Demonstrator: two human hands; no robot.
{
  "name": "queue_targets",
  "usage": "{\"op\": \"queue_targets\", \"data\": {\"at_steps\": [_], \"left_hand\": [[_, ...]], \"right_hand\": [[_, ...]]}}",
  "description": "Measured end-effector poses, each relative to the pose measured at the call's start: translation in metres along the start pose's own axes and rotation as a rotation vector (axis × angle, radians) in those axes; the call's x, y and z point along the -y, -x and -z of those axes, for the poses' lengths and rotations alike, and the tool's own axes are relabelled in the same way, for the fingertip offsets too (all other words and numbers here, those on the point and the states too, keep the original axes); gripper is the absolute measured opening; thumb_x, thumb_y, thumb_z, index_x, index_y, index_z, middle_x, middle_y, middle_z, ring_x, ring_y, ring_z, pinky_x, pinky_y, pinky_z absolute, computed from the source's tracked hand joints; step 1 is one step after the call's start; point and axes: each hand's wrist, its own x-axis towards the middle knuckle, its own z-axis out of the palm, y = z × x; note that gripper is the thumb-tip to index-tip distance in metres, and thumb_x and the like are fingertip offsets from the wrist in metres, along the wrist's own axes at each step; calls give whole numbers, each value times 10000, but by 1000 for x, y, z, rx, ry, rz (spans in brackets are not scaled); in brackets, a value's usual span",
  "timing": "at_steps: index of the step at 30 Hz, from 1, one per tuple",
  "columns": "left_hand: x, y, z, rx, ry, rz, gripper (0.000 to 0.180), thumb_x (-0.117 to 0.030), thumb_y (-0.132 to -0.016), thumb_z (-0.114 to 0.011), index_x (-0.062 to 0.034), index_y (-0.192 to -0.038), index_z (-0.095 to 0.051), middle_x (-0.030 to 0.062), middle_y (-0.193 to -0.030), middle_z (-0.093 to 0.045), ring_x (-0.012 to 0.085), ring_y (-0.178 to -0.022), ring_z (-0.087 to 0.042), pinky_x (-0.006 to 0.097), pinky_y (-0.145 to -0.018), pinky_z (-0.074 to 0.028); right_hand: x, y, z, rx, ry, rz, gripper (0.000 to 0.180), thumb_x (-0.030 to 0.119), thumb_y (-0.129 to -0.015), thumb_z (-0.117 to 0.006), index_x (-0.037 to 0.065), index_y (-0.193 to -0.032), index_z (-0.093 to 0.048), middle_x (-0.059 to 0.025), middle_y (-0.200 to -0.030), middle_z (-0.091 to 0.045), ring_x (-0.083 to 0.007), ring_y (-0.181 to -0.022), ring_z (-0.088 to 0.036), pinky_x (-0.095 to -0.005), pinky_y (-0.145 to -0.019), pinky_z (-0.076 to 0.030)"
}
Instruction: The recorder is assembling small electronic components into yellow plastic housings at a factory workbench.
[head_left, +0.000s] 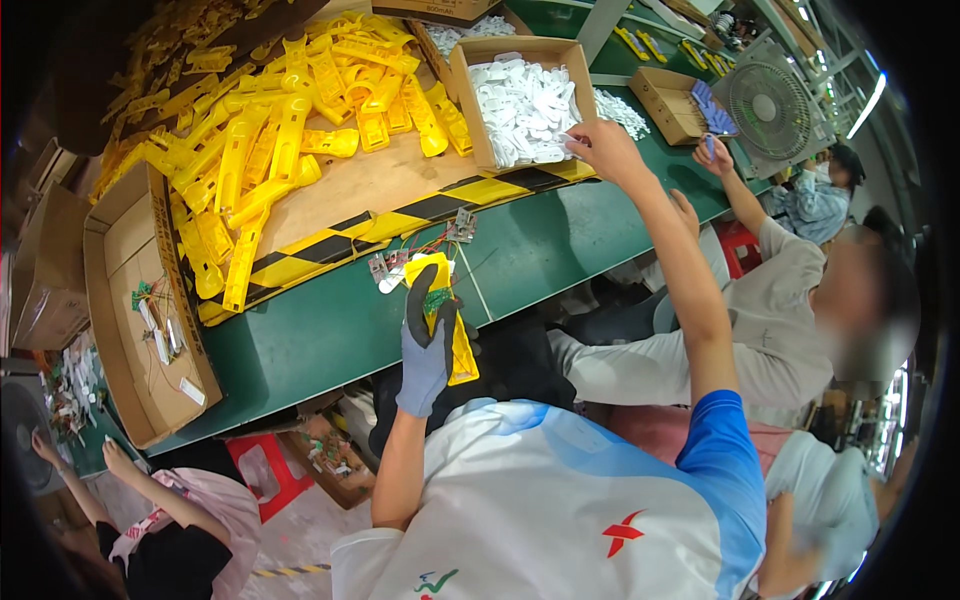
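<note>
My left hand, in a grey glove with dark fingertips, is closed around a yellow plastic housing near the front edge of the green bench. A small green circuit board shows at the housing, under my gloved fingers. Thin wires and small boards lie just beyond it. My bare right hand reaches out to the right side of a cardboard box full of small white plastic pieces. Its thumb and fingertips pinch one small white piece.
Yellow housings are heaped on a wooden board edged with black-and-yellow tape. An open carton with wired boards stands left. A co-worker sits close on the right, holding something blue near a small box; a fan stands behind.
</note>
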Motion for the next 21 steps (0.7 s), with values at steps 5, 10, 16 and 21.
{"op": "queue_targets", "data": {"at_steps": [5,10,16,21], "left_hand": [[6,-14,3,-55,53,51,342,-247,-999,-528,-150,-1316,-440,90,-841,-576,180,-538,-606,322,-447,-529],[5,-15,3,-80,148,136,251,-263,-1005,-530,-147,-1219,-469,38,-903,-593,148,-546,-620,298,-456,-550],[21,-18,10,-103,-49,-15,187,-183,-994,-533,-87,-1153,-514,38,-956,-578,96,-743,-555,254,-637,-492],[24,-19,11,-139,-152,-73,209,-132,-972,-535,-52,-1165,-526,56,-1001,-578,105,-836,-519,270,-734,-458]], "right_hand": [[36,23,-10,-241,-557,8,237,212,-945,-616,23,-1071,-683,-95,-795,-697,-169,-679,-658,-296,-636,-506],[130,113,-43,188,-963,-47,218,151,-990,-549,42,-1119,-688,4,-714,-571,-66,-583,-519,-224,-522,-450],[175,150,-79,332,-1404,-139,205,177,-997,-550,9,-949,-657,25,-602,-470,-47,-501,-439,-219,-458,-352],[181,147,-76,340,-1225,-96,173,177,-979,-579,31,-915,-647,49,-597,-459,-32,-506,-420,-222,-455,-322]]}}
